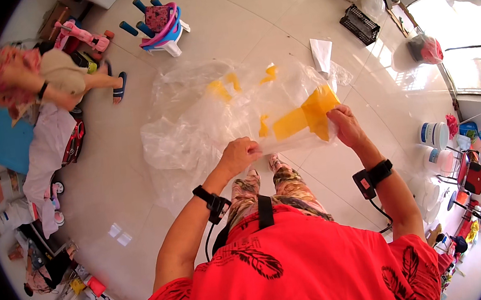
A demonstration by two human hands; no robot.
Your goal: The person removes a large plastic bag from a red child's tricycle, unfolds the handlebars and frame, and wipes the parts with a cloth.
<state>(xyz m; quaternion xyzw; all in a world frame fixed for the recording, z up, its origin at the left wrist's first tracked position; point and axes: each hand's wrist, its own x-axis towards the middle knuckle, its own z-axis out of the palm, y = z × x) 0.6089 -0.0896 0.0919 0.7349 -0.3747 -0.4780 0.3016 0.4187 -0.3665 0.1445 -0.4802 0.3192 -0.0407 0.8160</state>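
Observation:
A large sheet of clear plastic film [182, 129] spreads out in front of me, crumpled toward its left side. Yellow tape [290, 124] is stuck on it in a broad strip near my right hand, with smaller curled yellow bits farther off. My left hand [240, 155] is closed on the near edge of the film. Close beside the yellow strip, my right hand [346, 124] pinches the film's right corner. Between the two hands the near edge is stretched fairly straight.
Small stacked stools [163, 26] stand on the tiled floor ahead. Another person [39, 77] is at the far left, by a blue panel [7, 136]. A black crate [360, 24] lies at the far right. White buckets [434, 134] line the right side.

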